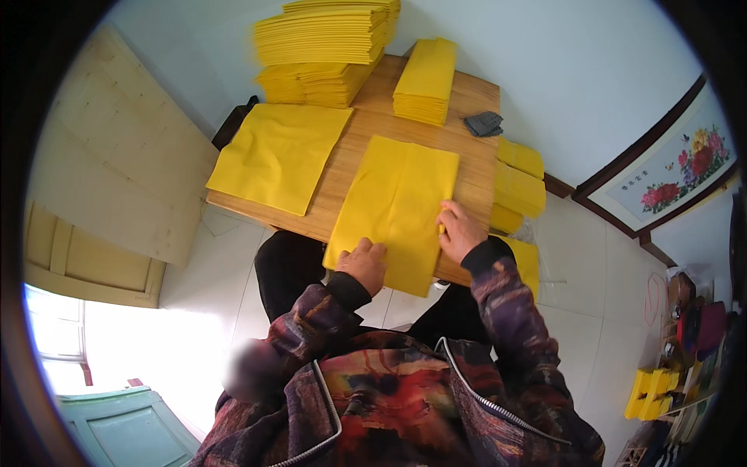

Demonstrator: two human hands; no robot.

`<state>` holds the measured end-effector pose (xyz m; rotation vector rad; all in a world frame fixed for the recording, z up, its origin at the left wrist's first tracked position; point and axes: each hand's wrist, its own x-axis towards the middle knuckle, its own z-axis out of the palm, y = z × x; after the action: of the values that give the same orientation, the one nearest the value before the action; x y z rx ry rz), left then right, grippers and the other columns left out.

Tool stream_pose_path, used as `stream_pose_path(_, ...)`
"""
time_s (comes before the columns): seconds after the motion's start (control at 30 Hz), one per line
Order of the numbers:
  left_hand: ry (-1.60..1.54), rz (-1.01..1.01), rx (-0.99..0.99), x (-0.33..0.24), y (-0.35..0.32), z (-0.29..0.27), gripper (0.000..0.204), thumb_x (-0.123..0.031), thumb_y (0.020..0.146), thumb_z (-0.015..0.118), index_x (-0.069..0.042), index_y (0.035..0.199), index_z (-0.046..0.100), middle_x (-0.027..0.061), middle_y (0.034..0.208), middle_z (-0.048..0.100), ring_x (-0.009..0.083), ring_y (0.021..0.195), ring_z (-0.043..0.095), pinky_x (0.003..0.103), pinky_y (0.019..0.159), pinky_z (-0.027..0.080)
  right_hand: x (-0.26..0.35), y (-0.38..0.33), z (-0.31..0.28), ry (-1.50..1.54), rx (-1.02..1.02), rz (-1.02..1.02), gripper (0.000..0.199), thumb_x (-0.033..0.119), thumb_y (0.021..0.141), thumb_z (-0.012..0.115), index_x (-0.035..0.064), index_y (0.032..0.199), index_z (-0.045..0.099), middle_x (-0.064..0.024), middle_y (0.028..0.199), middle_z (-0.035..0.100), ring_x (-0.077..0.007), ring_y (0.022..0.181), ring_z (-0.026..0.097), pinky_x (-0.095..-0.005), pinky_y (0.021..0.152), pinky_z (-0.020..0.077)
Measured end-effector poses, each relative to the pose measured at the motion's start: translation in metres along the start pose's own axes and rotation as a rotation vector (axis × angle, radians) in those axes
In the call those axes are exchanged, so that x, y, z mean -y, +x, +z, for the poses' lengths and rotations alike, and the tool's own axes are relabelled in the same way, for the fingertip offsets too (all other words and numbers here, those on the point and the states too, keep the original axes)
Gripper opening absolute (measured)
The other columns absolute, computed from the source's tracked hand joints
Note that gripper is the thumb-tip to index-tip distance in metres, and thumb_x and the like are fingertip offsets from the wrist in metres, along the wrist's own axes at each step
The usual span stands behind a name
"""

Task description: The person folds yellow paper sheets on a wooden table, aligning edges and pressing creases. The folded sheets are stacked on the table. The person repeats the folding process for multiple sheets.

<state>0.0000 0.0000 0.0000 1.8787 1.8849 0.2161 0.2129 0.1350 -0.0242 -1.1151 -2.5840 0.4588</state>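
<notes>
A folded yellow felt-like sheet lies before me on the wooden table, its near end jutting past the table's front edge over my lap. A faint lengthwise line runs down its middle. My left hand rests on the near left part of the sheet, fingers slightly bent and apart on its surface. At the right edge, my right hand pinches the sheet between thumb and curled fingers. To the left lies a wider, flat yellow sheet with soft wrinkles.
Tall stacks of folded yellow sheets stand at the back left; a narrower stack is at the back centre. A grey cloth lies by the table's right edge. Yellow bundles sit beside the table. A framed flower picture leans right.
</notes>
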Motion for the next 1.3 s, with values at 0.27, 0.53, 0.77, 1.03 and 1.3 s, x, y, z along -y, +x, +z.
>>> stream_pose_path(0.27, -0.302, 0.275, -0.188, 0.022, 0.016, 0.001, 0.029, -0.009, 0.083, 0.057, -0.007, 0.111, 0.057, 0.0174, 0.101, 0.06, 0.0366, 0.093, 0.058, 0.041, 0.081, 0.048, -0.004, 0.044, -0.017, -0.19, -0.159, -0.042, 0.027, 0.0, 0.076, 0.056, 0.0017, 0.103, 0.056, -0.0171, 0.125, 0.052, -0.0347, 0.109, 0.053, -0.0411, 0.09, 0.0443)
stream_pose_path(0.53, 0.266, 0.247, -0.182, 0.082, 0.074, -0.029, 0.048, -0.034, 0.084, 0.059, -0.017, 0.128, 0.051, 0.0075, 0.138, 0.041, 0.0277, 0.132, 0.032, 0.045, 0.107, 0.028, 0.082, -0.058, 0.009, 0.011, -0.069, -0.173, 0.045, 0.018, 0.07, 0.07, -0.0001, 0.109, 0.056, -0.0162, 0.127, 0.047, -0.0355, 0.124, 0.041, -0.0467, 0.103, 0.0341)
stream_pose_path(0.77, 0.227, 0.065, -0.209, 0.034, 0.048, -0.007, 0.05, -0.038, 0.081, 0.061, -0.013, 0.123, 0.052, 0.0145, 0.124, 0.046, 0.0335, 0.117, 0.042, 0.046, 0.097, 0.039, 0.031, -0.071, -0.015, -0.164, -0.137, -0.027, 0.04, 0.015, 0.07, 0.071, -0.0002, 0.105, 0.058, -0.0154, 0.126, 0.049, -0.0355, 0.125, 0.04, -0.0465, 0.104, 0.0322)
stream_pose_path(1.03, 0.096, 0.112, -0.083, -0.017, 0.027, 0.007, 0.042, -0.035, 0.081, 0.064, -0.007, 0.112, 0.057, 0.0168, 0.108, 0.052, 0.0346, 0.1, 0.052, 0.044, 0.085, 0.045, -0.005, -0.079, -0.038, -0.138, -0.28, 0.158, 0.039, 0.013, 0.076, 0.069, 0.0001, 0.11, 0.057, -0.0134, 0.128, 0.048, -0.0347, 0.126, 0.04, -0.0444, 0.103, 0.0347)
stream_pose_path(1.3, 0.328, 0.275, -0.214, 0.046, 0.011, -0.014, 0.081, -0.038, 0.066, 0.077, -0.014, 0.135, 0.042, 0.0116, 0.14, 0.037, 0.0318, 0.132, 0.031, 0.046, 0.105, 0.029, -0.006, -0.073, -0.035, -0.052, -0.235, -0.001, 0.053, 0.03, 0.077, 0.071, -0.0012, 0.117, 0.054, -0.0167, 0.128, 0.048, -0.0345, 0.123, 0.042, -0.0428, 0.102, 0.0343)
